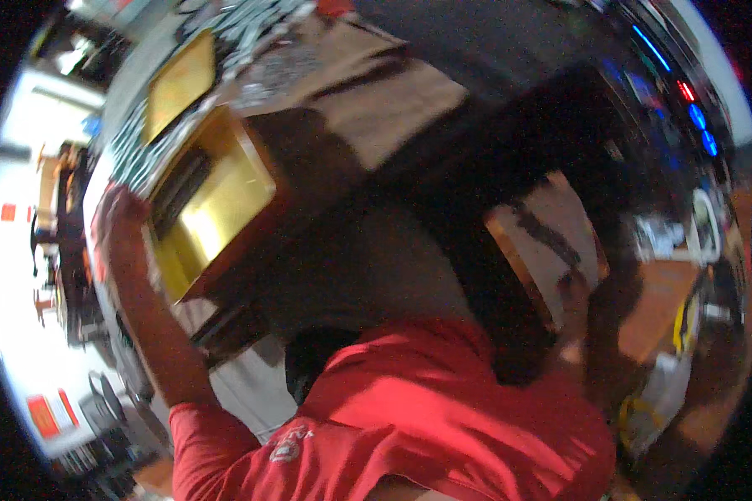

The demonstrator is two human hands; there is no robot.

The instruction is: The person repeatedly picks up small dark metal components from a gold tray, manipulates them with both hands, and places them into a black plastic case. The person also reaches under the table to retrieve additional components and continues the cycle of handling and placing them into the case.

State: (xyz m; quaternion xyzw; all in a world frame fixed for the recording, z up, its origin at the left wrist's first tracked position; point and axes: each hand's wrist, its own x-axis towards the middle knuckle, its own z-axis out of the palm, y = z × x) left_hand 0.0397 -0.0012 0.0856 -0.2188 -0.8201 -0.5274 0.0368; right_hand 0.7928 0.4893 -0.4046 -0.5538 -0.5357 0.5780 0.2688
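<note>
A yellow bin (251, 159) stands at the left with its inside in view, and a long dark piece (184, 188) lies in it. My left hand (123, 219) is at the bin's left side, close against its rim. Blur hides how its fingers are set. On the right, my right hand (572, 296) is low at the near side of an open brown cardboard box (510, 250). A dark band crosses the pale inside of that box; shadow or object, I cannot tell. The fingers of this hand are smeared too.
Beyond the bin lies a flat yellow tray or lid (180, 88) among many heaped silvery pieces (246, 29). A brown cardboard sheet (393, 100) is spread at the far middle. Coloured lights (698, 117) glow at the far right. White and yellow bags (664, 388) are at the right.
</note>
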